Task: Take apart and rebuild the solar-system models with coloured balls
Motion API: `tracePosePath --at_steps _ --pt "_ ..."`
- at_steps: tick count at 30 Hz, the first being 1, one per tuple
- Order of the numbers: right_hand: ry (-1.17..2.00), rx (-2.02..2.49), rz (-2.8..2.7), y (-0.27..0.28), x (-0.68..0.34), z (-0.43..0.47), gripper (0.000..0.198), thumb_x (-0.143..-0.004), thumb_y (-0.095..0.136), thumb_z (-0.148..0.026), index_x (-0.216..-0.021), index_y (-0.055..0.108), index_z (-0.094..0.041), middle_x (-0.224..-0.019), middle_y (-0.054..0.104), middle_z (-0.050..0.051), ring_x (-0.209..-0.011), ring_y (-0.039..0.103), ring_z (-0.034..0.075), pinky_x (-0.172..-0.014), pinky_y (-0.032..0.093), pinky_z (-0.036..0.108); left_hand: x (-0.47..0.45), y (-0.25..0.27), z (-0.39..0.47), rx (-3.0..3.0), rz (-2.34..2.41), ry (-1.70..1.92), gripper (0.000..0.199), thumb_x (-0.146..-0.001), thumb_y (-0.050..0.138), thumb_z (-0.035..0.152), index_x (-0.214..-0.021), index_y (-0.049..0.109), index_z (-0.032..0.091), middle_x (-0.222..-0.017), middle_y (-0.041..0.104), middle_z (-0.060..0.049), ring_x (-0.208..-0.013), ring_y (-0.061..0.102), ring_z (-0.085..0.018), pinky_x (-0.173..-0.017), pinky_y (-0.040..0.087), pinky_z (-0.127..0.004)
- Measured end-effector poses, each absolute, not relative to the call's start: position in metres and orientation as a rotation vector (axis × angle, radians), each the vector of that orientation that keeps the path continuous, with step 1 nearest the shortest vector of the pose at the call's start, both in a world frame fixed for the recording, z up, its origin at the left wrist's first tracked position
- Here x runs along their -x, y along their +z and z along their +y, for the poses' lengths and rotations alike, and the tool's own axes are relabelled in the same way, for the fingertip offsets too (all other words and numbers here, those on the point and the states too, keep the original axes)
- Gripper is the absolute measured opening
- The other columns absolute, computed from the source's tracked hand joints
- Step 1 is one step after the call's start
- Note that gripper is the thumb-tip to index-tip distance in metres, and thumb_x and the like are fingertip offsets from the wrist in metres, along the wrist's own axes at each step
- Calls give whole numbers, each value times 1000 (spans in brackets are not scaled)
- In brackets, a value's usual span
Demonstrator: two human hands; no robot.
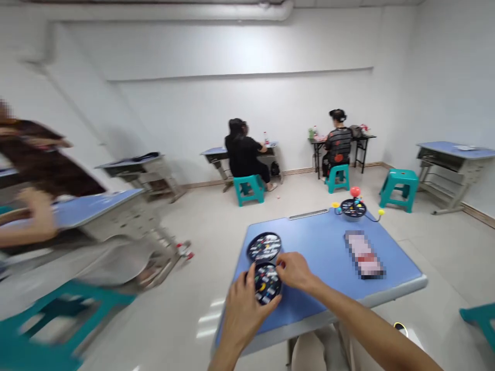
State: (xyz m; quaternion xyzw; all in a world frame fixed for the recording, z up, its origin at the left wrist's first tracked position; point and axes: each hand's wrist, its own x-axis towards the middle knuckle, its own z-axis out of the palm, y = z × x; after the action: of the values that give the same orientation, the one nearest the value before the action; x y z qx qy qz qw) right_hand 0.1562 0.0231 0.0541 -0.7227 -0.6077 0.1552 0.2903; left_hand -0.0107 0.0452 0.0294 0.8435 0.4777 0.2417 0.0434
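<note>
On the blue desk (305,237), a round black disc printed with small coloured pictures (268,282) lies near the left edge. My left hand (243,306) grips it from the left, thumb at the near rim and fingers at the far side. At its upper right rim, the fingers of my right hand (294,269) are pinched together; any small part between them is hidden. Just beyond lies a similar round black disc (264,246), apparently touching the first. A planet model (353,208) with a red ball and yellow balls on arms stands at the far right corner.
A flat rectangular, pixelated thing (363,253) lies on the desk's right side. A long slot (308,214) runs along the far edge. Green stools (399,188) and other desks (456,154) stand around. Two people sit by the wall; another person's arm (36,219) shows at left.
</note>
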Motion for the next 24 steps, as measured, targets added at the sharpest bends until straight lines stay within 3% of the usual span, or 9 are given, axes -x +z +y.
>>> tracePosePath --at_steps 8,17,21,24 --pt "427 1995 -1610 55 -154 20 30 -75 54 -24 -101 69 -19 -97 75 11 -88 69 28 -71 49 34 13 15 60 -2582 1468 666 96 -64 53 70 -139 38 11 -127 53 -19 -117 52 -39 -99 42 -51" --pt "446 2055 -1630 58 -172 -3 32 -81 49 -27 -108 62 -14 -107 69 17 -96 66 30 -77 50 39 -10 11 45 -2504 1394 635 98 -62 54 69 -141 34 15 -137 46 -19 -126 45 -40 -104 37 -54" --pt "420 2001 -1679 56 -174 -4 35 -84 47 -25 -117 59 -19 -110 67 13 -94 66 28 -77 50 38 -17 12 39 -2492 1411 648 98 -62 51 71 -140 35 13 -143 42 -20 -130 41 -40 -105 36 -55" --pt "337 1982 -1736 48 -172 -3 29 -88 43 -25 -111 60 -21 -106 66 12 -87 67 27 -72 50 37 -17 15 37 -2505 1419 614 96 -65 49 69 -141 34 12 -141 44 -20 -130 41 -40 -105 35 -55"
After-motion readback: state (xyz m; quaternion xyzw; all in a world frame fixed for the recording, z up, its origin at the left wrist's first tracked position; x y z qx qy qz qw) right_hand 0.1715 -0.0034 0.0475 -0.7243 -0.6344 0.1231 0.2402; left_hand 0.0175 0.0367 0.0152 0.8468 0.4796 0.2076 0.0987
